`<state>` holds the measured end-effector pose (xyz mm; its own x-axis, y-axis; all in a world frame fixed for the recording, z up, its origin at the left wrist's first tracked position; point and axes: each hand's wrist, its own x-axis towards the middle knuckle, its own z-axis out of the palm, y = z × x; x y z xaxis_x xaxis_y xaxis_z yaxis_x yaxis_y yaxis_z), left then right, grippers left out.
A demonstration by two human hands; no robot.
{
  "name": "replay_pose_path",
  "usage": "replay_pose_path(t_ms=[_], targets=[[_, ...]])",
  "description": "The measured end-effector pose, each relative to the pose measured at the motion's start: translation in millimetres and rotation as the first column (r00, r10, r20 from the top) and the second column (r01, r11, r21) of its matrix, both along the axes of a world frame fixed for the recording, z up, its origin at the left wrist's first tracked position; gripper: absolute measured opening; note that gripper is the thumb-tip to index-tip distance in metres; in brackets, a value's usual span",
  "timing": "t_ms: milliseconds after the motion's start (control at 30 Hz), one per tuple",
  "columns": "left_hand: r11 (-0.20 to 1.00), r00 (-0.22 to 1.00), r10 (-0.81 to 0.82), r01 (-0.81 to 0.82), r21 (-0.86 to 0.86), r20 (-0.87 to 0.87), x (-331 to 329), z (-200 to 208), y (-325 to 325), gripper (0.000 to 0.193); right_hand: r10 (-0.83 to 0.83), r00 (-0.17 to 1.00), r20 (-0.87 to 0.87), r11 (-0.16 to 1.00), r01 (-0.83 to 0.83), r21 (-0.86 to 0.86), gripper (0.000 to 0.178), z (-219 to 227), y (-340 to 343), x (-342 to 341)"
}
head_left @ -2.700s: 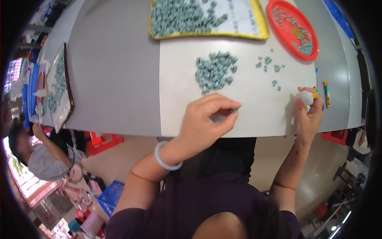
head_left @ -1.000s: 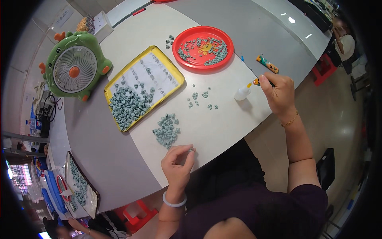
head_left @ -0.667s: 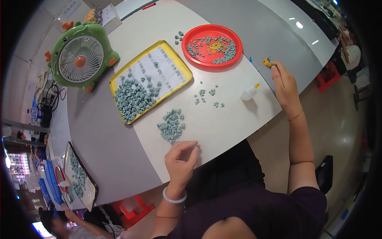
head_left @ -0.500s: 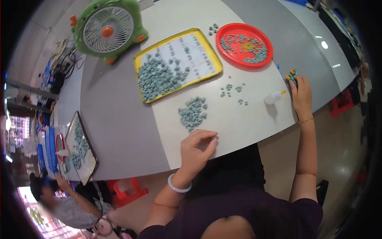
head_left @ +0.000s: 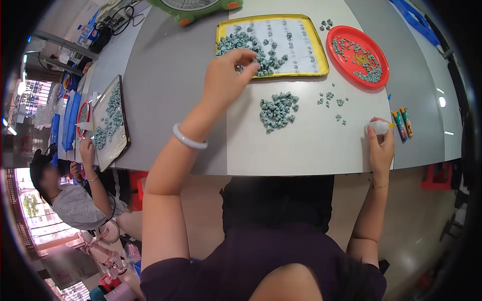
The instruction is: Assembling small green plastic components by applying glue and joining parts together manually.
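The person's left hand reaches over the yellow tray, covering part of the green pieces there and the tray's lower left corner. Its thumb and forefinger curl almost together; from here I can't tell whether a piece sits between them. The right hand grasps a white bottle, fingers hiding some of its body, the yellow tip pointing right toward two tubes lying side by side. The fan is mostly cut off at the top.

Half a second ago the bottle stood alone on the table while the right hand was at the tubes, and the left hand was down below the loose heap, which remains between tray and table edge.
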<state>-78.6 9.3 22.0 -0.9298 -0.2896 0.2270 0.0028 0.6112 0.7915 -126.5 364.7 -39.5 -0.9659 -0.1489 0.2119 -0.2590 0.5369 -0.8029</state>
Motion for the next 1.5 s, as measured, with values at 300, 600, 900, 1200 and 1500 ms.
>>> replay_pose_path(t_ms=[300, 600, 900, 1200, 1500], targets=[[0.826, 0.917, -0.396, 0.331, -0.457, -0.052, -12, -30, 51, 0.008, -0.001, 0.993, 0.117, 1.000, 0.001, 0.005, 0.026, -6, 8, 0], [0.667, 0.834, -0.527, 0.524, -0.529, 0.162, -22, -28, 60, 0.012, 0.024, 0.994, 0.111, 0.980, -0.002, -0.199, 0.031, -4, 2, 4], [0.846, 0.918, -0.391, 0.329, -0.420, -0.067, 2, -27, 33, 0.023, 0.035, 0.997, 0.061, 0.990, -0.026, -0.141, 0.030, -6, 2, 4], [0.761, 0.999, -0.027, 0.009, -0.649, -0.018, -5, -10, -19, 0.027, 0.031, 0.997, 0.066, 0.991, -0.023, -0.129, 0.025, -12, 9, 3], [0.750, 0.940, 0.095, 0.150, -0.645, 0.329, -33, -47, -17, 0.068, 0.031, 0.993, 0.115, 0.990, -0.014, -0.142, 0.025, -8, 7, 3]])
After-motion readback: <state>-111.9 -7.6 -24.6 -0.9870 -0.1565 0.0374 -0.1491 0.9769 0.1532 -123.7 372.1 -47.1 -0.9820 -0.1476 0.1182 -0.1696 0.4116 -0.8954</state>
